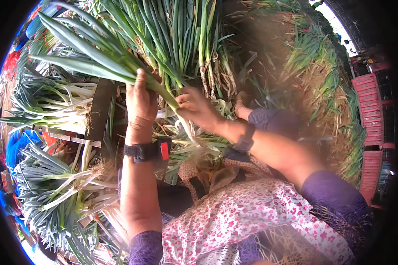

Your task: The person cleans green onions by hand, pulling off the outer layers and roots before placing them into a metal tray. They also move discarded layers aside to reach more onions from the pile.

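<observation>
A large green onion (167,96) slants across in front of me, its leaves fanned to the upper left and its pale root end pointing down and right. My left hand (141,100) is closed round the stalk just below the leaves, thumb on top. At the white lower part, my right hand (200,109) has its fingers curled against the stalk; they are slightly blurred, and the fingertips are partly hidden. Beyond both hands lies a thick pile of untrimmed green onions (172,37), roots toward me.
To the left, a bundle of green onions with white stalks (68,110) rests beside a brown board (102,106). Another heap of green onions (44,194) lies nearer. Leaf scraps (314,66) cover the ground at right, beside red slatted crates (369,110). Flowered cloth (234,212) covers my lap.
</observation>
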Available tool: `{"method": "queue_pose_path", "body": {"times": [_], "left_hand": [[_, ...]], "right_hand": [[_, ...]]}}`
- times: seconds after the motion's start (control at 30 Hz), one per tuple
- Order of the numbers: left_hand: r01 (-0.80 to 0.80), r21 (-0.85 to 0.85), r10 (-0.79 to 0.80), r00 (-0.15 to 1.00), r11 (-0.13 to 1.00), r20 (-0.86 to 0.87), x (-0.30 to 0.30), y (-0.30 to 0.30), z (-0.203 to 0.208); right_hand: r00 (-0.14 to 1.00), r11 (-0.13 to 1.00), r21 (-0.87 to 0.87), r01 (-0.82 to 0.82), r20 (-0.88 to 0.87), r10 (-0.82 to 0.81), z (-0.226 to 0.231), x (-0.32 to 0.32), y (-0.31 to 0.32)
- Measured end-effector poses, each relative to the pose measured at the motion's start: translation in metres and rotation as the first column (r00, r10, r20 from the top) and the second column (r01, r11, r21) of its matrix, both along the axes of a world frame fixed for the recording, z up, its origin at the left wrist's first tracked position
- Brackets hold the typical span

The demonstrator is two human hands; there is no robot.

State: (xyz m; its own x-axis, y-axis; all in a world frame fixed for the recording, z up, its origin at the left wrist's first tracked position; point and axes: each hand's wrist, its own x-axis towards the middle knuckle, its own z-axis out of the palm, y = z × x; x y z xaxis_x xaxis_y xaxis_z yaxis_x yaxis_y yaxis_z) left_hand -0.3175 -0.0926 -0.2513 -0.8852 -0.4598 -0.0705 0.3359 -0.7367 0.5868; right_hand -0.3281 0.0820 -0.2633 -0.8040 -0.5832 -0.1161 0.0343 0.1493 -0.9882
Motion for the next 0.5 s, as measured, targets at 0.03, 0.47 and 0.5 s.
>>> {"method": "queue_pose_path", "body": {"times": [0.03, 0.47, 0.5], "left_hand": [[0.023, -0.071, -0.024, 1.0, 0.997, -0.012, 0.0, 0.012, 0.013], [0.331, 0.218, -0.317, 0.944, 0.918, -0.095, 0.004, 0.0, 0.0], [0.324, 0.216, -0.307, 0.945, 0.921, -0.109, 0.004, 0.003, 0.003]], "right_hand": [[0.998, 1.0, -0.017, -0.018, -0.066, 0.017, -0.003, -0.002, -0.007], [0.972, 0.954, -0.194, -0.229, 0.001, 0.233, 0.039, -0.032, -0.031], [0.972, 0.954, -0.192, -0.229, 0.0, 0.234, 0.044, -0.034, -0.031]]}}
